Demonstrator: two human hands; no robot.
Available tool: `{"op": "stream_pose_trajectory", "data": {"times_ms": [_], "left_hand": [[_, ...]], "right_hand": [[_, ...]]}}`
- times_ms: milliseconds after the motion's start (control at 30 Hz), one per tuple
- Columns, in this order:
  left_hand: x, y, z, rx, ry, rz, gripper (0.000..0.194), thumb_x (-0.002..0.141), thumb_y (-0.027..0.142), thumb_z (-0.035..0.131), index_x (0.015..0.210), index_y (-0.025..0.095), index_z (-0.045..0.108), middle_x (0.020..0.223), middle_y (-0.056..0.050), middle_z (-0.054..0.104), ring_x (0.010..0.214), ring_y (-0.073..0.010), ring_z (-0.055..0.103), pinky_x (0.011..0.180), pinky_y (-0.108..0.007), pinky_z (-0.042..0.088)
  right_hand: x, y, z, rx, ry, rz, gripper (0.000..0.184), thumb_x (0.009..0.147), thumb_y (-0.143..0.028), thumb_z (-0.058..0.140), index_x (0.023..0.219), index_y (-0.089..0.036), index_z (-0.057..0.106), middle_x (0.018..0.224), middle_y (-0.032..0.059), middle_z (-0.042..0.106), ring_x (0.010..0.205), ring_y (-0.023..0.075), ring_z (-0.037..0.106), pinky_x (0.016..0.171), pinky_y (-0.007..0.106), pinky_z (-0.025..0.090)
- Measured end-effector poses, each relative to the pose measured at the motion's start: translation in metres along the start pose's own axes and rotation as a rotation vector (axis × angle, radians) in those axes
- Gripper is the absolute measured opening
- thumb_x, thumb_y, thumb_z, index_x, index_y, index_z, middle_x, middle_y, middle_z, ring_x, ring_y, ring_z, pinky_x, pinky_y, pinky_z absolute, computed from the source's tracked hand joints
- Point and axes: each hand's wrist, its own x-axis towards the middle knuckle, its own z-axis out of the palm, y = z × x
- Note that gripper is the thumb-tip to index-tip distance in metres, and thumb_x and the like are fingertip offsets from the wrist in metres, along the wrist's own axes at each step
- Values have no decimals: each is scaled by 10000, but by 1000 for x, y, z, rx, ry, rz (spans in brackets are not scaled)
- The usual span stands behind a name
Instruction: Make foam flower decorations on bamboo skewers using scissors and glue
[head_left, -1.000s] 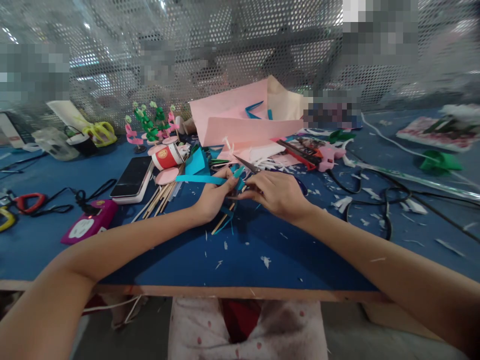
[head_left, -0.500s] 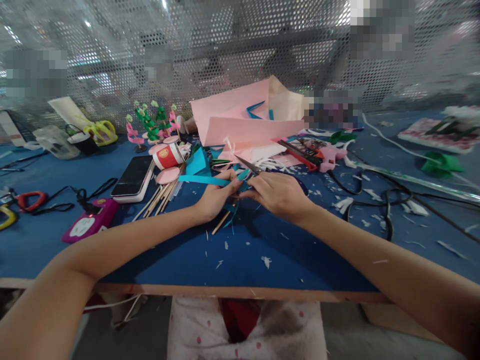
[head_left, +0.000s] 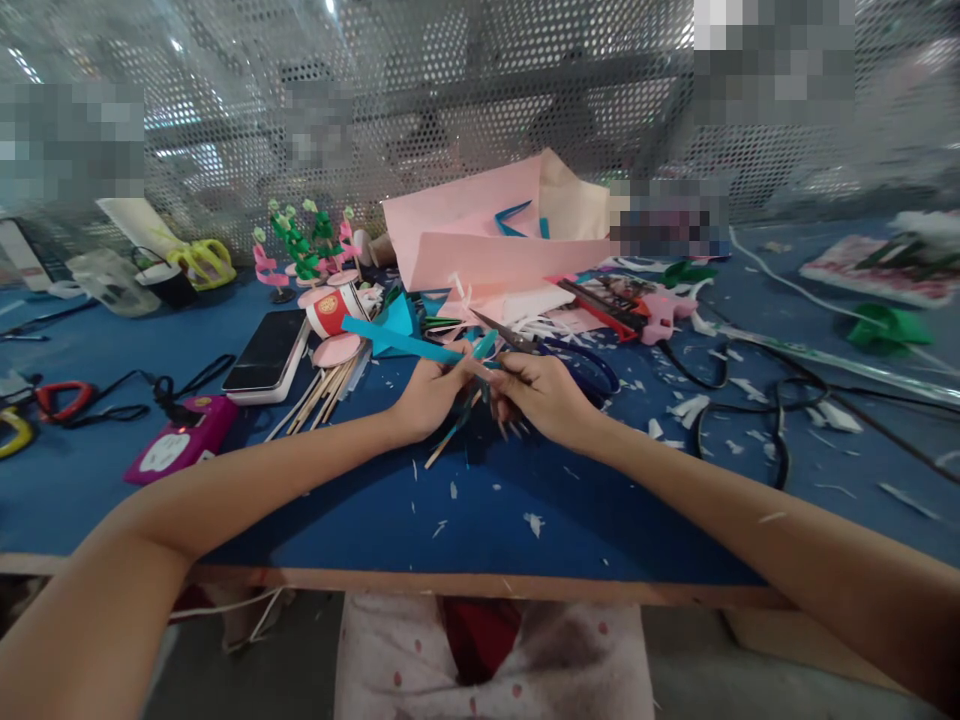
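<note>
My left hand (head_left: 426, 402) is closed on a bright blue paper strip (head_left: 397, 342), whose free end sticks out to the left. My right hand (head_left: 551, 398) pinches close against the left fingertips, at the strip's other end; the fingers partly cover the work there. Below the hands a thin wooden stick (head_left: 441, 447) pokes out toward the table edge. Just behind the right hand lie scissors (head_left: 523, 343) with dark blue handles, blades pointing left. A folded blue paper piece (head_left: 395, 322) rests behind the left hand.
Left of the hands are wooden sticks (head_left: 324, 398), a red-and-white paper cup (head_left: 332, 310), a phone (head_left: 268, 352) and a purple power box (head_left: 182, 440). Pink paper (head_left: 502, 262) stands behind. To the right lie a pink glue gun (head_left: 664, 315), black cables (head_left: 778, 425) and white scraps.
The blue strip's free end has tilted up and moved left. My right hand has come down and left off the scissors, whose handles now show more, and its fingers have turned under.
</note>
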Motion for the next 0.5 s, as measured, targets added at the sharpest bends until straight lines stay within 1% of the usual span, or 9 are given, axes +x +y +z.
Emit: {"op": "stream_pose_trajectory", "data": {"times_ms": [100,233,400,500], "left_hand": [[1,-2,0,5,18,54,364,731,456,548,580,159,403,484,67,347,442,-50,305,426,-197,252],[0,1,1,-48,5,83,375,748,505,504,625,164,408,522,56,394,471,-59,353,459,-200,300],[-3,3,0,-5,-11,123,357,782,482,473,628,167,410,508,58,394,456,-56,354,444,-195,295],[-5,2,-1,26,13,114,343,793,459,471,623,169,406,505,62,379,453,-54,356,446,-191,303]], "right_hand": [[1,0,1,100,5,1,388,770,-498,470,552,-178,444,425,-29,520,344,83,482,356,200,375],[1,-1,3,205,0,-22,396,742,-508,504,538,-170,466,432,-29,529,348,69,474,354,190,368],[1,-2,3,279,-46,55,405,704,-517,544,521,-163,472,384,-42,503,303,63,445,316,182,343],[1,-2,2,285,-81,74,406,703,-498,558,501,-156,474,382,-41,501,298,59,442,312,176,340]]}}
